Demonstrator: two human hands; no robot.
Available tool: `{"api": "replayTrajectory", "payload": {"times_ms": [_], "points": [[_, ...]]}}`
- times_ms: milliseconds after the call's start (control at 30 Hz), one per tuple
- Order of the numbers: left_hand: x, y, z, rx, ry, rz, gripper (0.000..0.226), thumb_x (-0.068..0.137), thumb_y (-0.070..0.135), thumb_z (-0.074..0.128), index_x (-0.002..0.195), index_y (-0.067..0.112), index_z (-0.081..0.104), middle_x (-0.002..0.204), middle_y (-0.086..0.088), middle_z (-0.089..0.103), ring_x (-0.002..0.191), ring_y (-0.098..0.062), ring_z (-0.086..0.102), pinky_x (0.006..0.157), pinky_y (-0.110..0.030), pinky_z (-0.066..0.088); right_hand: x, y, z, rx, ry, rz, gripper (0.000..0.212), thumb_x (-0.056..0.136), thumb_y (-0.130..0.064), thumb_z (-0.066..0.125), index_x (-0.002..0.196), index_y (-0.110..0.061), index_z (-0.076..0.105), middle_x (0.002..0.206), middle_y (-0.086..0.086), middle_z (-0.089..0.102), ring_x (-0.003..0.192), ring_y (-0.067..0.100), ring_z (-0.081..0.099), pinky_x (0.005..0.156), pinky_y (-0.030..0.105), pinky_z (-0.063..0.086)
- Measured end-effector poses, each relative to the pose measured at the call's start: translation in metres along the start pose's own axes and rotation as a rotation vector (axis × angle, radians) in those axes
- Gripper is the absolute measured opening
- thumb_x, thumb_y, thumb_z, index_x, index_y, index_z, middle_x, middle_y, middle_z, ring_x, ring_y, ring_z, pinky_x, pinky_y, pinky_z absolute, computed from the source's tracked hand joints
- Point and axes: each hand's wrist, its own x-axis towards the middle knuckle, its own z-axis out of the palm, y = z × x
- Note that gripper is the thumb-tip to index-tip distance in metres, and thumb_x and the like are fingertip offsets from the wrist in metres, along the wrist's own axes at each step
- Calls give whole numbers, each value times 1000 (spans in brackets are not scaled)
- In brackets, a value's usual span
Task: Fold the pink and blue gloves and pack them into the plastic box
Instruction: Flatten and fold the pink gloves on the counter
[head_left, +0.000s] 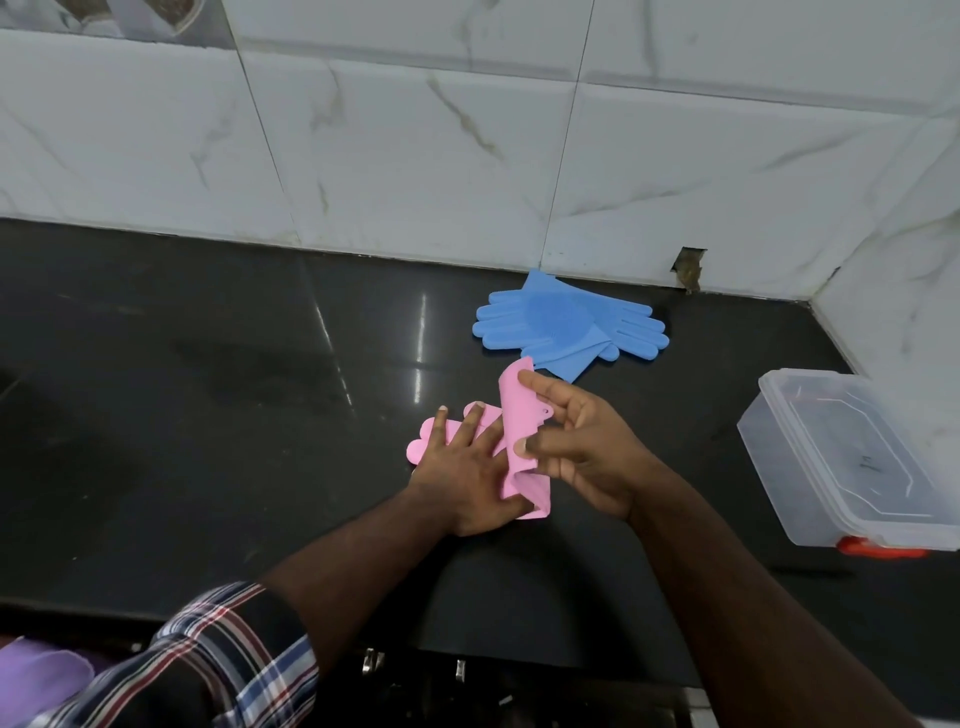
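Note:
The pink gloves (514, 415) lie on the black countertop (208, 389) near its middle. My left hand (467, 478) presses flat on their finger end, fingers spread. My right hand (587, 447) pinches the cuff end between thumb and fingers and holds it lifted and bent over toward the left. The blue gloves (561, 325) lie crossed and flat just behind, close to the wall. A clear plastic box (852, 462) with an orange-red clip stands at the right, apart from both hands.
White marble-look tiles (467, 130) form the back wall and the right corner. A broken hole (688, 267) shows at the tile base. The counter's front edge runs below my forearms; a purple cloth (36, 675) sits at bottom left.

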Motion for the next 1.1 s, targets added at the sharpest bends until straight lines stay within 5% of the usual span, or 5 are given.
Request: {"api": "replayTrajectory", "payload": {"times_ms": [467, 667, 833, 967, 1100], "points": [[-15, -29, -17, -166, 103, 53, 72, 88, 54, 23, 154, 25, 29, 163, -1, 29, 153, -28, 15, 121, -58, 10, 15, 17, 24, -325, 109, -13, 83, 76, 12, 70, 147, -22, 43, 138, 2, 52, 96, 16, 67, 77, 37, 61], [-26, -76, -10, -726, 374, -497, 34, 96, 17, 55, 129, 17, 66, 125, -3, 67, 116, -22, 61, 103, -33, 44, 19, 20, 38, -458, 83, 14, 87, 75, 10, 72, 150, -21, 39, 127, 12, 56, 88, 21, 61, 63, 26, 58], [-30, -81, -9, -1000, 292, -564, 20, 95, 17, 63, 110, 22, 76, 103, 7, 76, 97, -12, 70, 94, -34, 54, 32, 31, 53, -696, 113, -4, 87, 74, -3, 72, 151, -24, 36, 128, 2, 60, 88, 18, 68, 85, 38, 59], [-29, -81, -4, -1128, 351, -536, 18, 92, 10, 66, 104, 20, 76, 93, 4, 77, 89, -15, 72, 89, -38, 57, 33, 37, 66, -764, 77, -21, 80, 81, -3, 67, 151, -25, 35, 131, -13, 54, 83, 9, 63, 72, 12, 53], [-28, -75, -10, -1203, 374, -592, 25, 98, 21, 58, 83, 12, 75, 76, -2, 76, 70, -14, 69, 75, -36, 55, 37, 52, 69, -892, 63, -15, 76, 85, -15, 67, 151, -30, 32, 148, -8, 46, 114, 21, 61, 103, 37, 48]]}}
